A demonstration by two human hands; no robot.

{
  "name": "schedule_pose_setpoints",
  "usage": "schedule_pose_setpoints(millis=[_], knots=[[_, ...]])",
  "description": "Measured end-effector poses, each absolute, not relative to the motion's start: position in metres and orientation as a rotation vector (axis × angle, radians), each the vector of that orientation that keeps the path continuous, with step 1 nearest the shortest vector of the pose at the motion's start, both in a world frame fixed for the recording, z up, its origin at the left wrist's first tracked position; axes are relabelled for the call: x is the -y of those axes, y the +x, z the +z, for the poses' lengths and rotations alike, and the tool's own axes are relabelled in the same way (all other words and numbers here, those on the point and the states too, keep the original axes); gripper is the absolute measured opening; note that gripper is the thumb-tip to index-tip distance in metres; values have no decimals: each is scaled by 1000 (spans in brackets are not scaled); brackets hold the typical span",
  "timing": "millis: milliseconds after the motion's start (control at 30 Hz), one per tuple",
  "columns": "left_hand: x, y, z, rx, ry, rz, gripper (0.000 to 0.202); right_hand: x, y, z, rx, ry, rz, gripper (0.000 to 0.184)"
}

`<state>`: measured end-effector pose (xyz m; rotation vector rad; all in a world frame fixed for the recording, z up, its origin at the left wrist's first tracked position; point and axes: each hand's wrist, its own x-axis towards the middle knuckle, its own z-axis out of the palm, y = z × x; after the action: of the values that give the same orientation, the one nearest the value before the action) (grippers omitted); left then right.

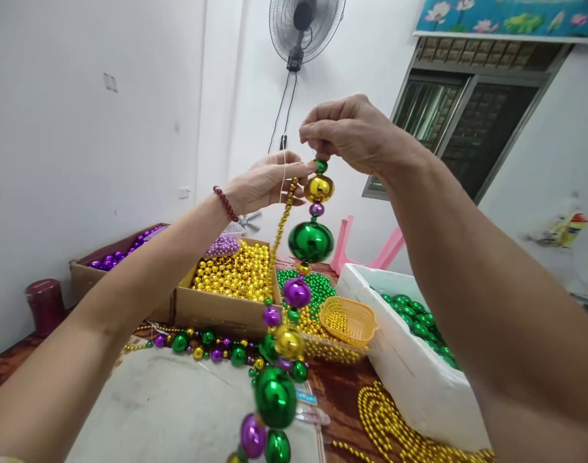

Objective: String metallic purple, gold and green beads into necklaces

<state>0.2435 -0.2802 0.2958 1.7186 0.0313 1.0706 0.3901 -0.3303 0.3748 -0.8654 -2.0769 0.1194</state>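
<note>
A bead string (311,241) of shiny green, gold and purple beads hangs in front of me, its upper end raised between my two hands. My left hand (275,177) pinches it beside the small green bead at the top. From the same hand hangs a strand of small gold beads (285,215), and a thin white thread (284,167) crosses its fingers. Just above and to the right, my right hand (345,132) is closed with fingertips pressed together at the string's end. What those fingertips hold is too small to make out.
Behind the string stand a cardboard box of gold beads (226,305), a box of purple beads (123,254), a yellow basket (349,318) and a white foam box (410,379) with green beads. Gold bead strands (385,418) lie at right. Another mixed string (217,354) lies on the white cloth (178,411).
</note>
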Motion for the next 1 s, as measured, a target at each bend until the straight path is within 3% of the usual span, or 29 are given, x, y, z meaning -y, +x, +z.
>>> schedule_pose_setpoints(millis=[67,200,333,533,633,800,1000], knots=[[286,241,294,-48,1739,1166,22,331,392,372,2088,-877,114,22],[306,232,287,-11,1772,1170,19,342,388,362,2101,-908,123,38],[323,231,269,6,1742,1125,14,354,383,346,2089,-891,171,23],[329,253,234,-117,1704,1324,19,357,382,311,2145,-858,270,20],[326,257,213,-140,1682,1468,25,357,383,288,2164,-860,335,20],[323,250,166,-99,1605,1340,16,350,378,245,2152,-862,496,24],[327,226,109,-327,1518,1294,22,326,364,188,2132,-845,792,26]])
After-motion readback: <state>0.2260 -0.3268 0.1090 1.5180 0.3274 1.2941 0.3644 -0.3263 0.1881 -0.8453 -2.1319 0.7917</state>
